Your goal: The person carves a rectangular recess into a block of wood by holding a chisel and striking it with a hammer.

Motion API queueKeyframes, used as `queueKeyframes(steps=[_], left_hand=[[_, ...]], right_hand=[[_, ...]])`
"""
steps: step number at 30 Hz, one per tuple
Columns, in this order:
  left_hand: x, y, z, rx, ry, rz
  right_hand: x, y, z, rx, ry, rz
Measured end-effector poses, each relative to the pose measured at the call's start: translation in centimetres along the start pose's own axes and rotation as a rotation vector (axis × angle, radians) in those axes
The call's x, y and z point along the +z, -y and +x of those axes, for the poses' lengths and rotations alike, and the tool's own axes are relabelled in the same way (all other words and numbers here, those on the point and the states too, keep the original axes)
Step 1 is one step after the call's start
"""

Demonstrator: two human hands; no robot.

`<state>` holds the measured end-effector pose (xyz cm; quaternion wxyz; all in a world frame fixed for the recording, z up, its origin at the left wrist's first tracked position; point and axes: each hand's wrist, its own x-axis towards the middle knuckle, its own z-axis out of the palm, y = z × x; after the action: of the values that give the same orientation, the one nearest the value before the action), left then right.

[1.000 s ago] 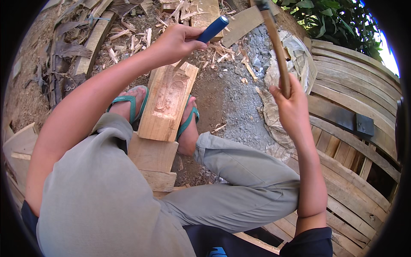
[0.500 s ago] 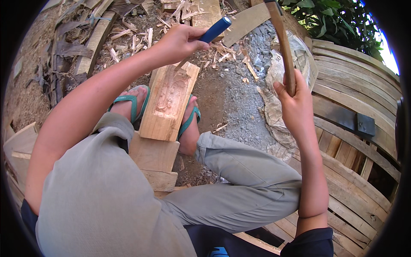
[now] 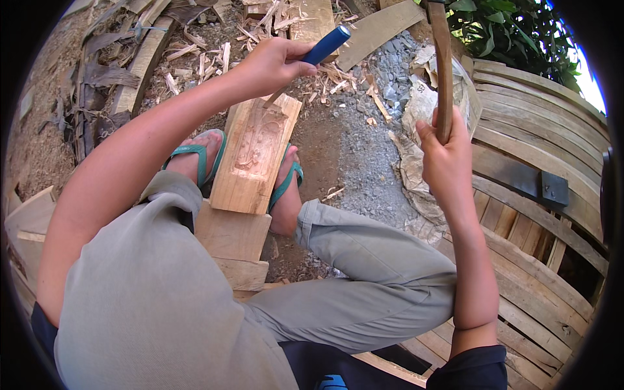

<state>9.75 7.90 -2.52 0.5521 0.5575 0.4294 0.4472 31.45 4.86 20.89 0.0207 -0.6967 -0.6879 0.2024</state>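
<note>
My left hand is closed round a chisel with a blue handle. Its thin blade slants down to the far end of a hollow cut in a wooden block. Loose chips lie in that hollow, and the block rests between my two feet. Off to the right, my right hand grips the wooden handle of a hammer, held upright and apart from the chisel. The hammer's head is mostly cut off by the top of the view.
Under the block's near end are wooden boards. Wood shavings and a plank lie beyond it. Grey gravel and a crumpled sack are to the right, before stacked slats. My sandalled feet flank the block.
The hammer's handle has swung from leaning left to nearly upright, its top moving right, with my right hand shifting slightly. My left hand, chisel and block stay almost where they were.
</note>
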Motion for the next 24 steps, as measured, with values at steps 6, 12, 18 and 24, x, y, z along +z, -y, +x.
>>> queueKeyframes(steps=[6, 12, 18, 24], left_hand=[[0.2, 0.6, 0.4, -0.011, 0.020, 0.000], [0.0, 0.8, 0.4, -0.008, 0.021, 0.050], [1.2, 3.7, -0.3, -0.049, -0.023, 0.013], [0.1, 2.7, -1.0, -0.060, -0.063, -0.002]], right_hand=[[0.5, 0.2, -0.4, 0.041, 0.181, -0.212], [-0.3, -0.4, 0.6, 0.074, -0.014, 0.019], [1.8, -1.7, -0.5, -0.017, 0.253, -0.171], [-1.0, -0.6, 1.0, 0.058, 0.064, -0.003]])
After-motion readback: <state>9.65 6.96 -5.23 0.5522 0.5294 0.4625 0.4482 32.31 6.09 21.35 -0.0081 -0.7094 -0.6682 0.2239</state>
